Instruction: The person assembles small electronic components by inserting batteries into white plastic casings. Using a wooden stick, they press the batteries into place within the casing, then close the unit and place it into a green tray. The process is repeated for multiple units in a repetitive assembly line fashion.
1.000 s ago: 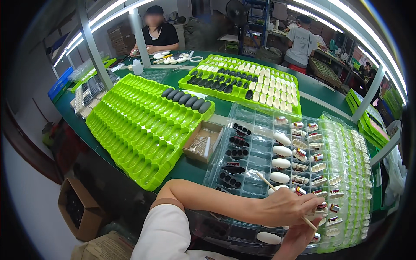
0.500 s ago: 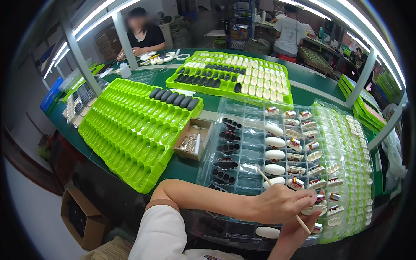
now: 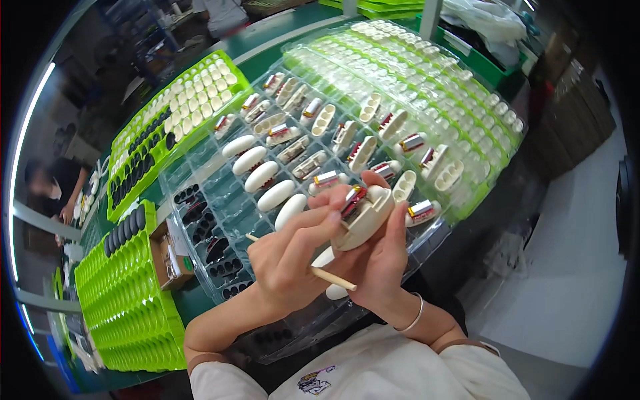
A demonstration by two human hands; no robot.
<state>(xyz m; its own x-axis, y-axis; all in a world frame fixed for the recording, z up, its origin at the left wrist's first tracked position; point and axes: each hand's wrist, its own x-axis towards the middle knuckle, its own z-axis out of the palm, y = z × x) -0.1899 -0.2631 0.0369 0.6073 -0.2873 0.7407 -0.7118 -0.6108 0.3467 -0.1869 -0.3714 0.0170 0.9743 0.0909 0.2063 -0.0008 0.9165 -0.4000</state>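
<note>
A cream oval shell (image 3: 365,220) with a red-and-silver insert sat just above the clear blister tray (image 3: 220,180), cupped in the right hand (image 3: 380,257), fingers curled round it. The left hand (image 3: 293,257) pinched a wooden stick (image 3: 320,272), fingertip pressing the insert. Green trays (image 3: 127,307) lay to the left.

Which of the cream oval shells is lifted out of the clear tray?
The open shell held in the right hand, with a red and silver part inside. The other shells lie in the clear tray.
</note>
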